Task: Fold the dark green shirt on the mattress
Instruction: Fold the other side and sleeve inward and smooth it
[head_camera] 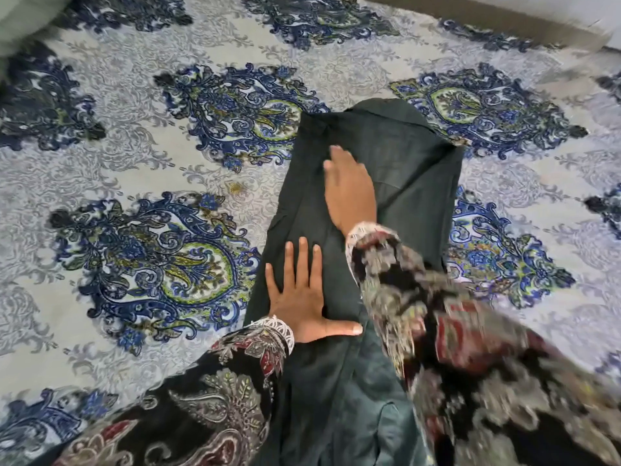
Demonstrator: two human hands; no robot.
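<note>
Shirt point(396, 163) lies on the mattress point(111, 169) as a long narrow dark green strip, running from the bottom edge of the view up to about mid-frame. Far end is rounded off, sitting between two blue paisley medallions of the bedsheet. Left edge of the strip is fairly straight; right edge bulges out near the far end.

Open room: plenty of bare sheet left of the shirt, and beyond its far end. Right of the shirt also bare, up to a pale band along the top right corner, apparently the mattress edge, too blurred to confirm.

Left hand point(300, 304): flat, palm down, fingers spread, thumb out toward the right, pressing on the shirt's near-left part. Not gripping anything.
Right hand point(351, 190): flat on the shirt further up, fingers together pointing away, palm down. Also gripping nothing.

Hidden/unclear:
- Near end of the shirt runs between both patterned sleeves point(453, 331) and out of frame, so its near edge is not visible.
- Right sleeve covers the shirt's near-right edge; heavy motion blur there.
- Collar, buttons, shirt sleeves: can't make out in the dark fabric. A few fold lines near the far-left corner only.
- Pale grey-green object point(23, 18) at top left corner, beyond the shirt, cut off and blurred; can't identify.

Nothing lies on the shirt but the two hands.
</note>
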